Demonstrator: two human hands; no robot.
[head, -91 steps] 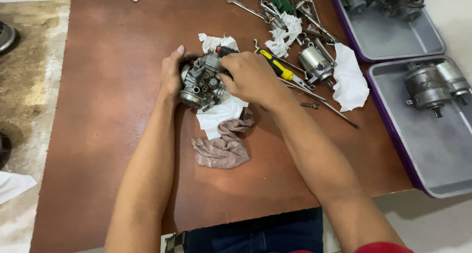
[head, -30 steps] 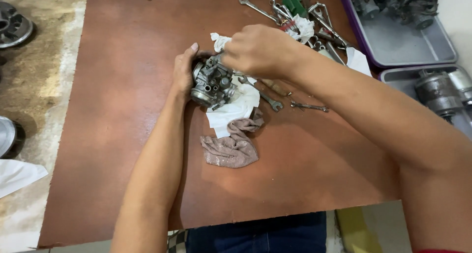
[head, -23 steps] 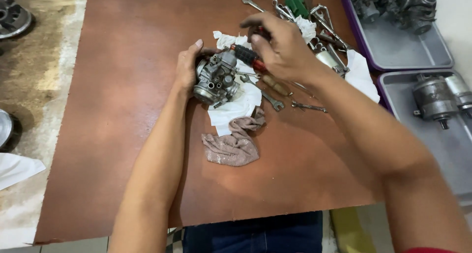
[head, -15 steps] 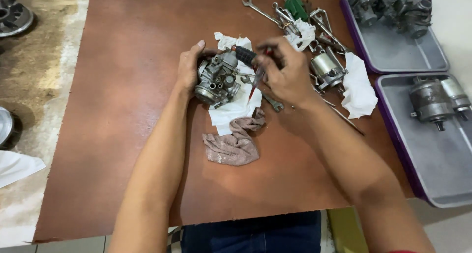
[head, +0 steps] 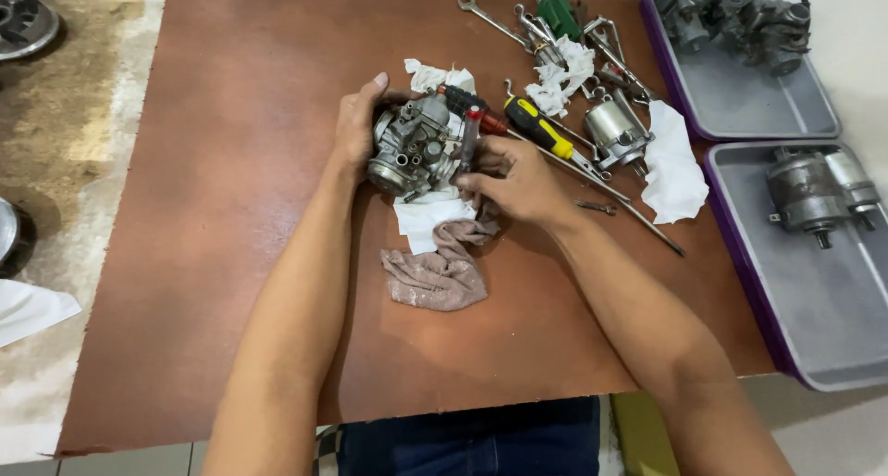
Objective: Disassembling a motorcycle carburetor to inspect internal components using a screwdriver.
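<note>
The left hand (head: 359, 129) cups the left side of a grey metal carburettor (head: 413, 148), fingers curled round its far edge and thumb along the near side, holding it steady on a white paper (head: 421, 219) near the middle of the brown board (head: 213, 208). The right hand (head: 518, 182) is clenched round a small red-handled screwdriver (head: 470, 136), which stands nearly upright just against the right side of the carburettor; whether its tip sits in a screw cannot be told. Touching the near edge of the paper lies a crumpled pinkish rag (head: 437, 274), just under the right wrist. A second tool with a red and black handle (head: 467, 106) lies behind the carburettor, beside more crumpled white paper (head: 435, 74).

Right of the right hand a yellow and black screwdriver (head: 539, 129) lies on the slant, its long shaft running toward the board's right edge. Beyond it are a small silver cylinder-shaped part (head: 615, 129), a loose white cloth (head: 673, 166), and towards the far right corner a clutter of spanners (head: 490, 21), pliers and a green-handled tool (head: 559, 9). Off the board's right edge stand two grey trays with purple rims: the far tray (head: 749, 106) holds dark engine parts, the near tray (head: 823, 291) a grey motor (head: 819, 191). A round metal part (head: 23, 23) lies on the floor past the far left corner
</note>
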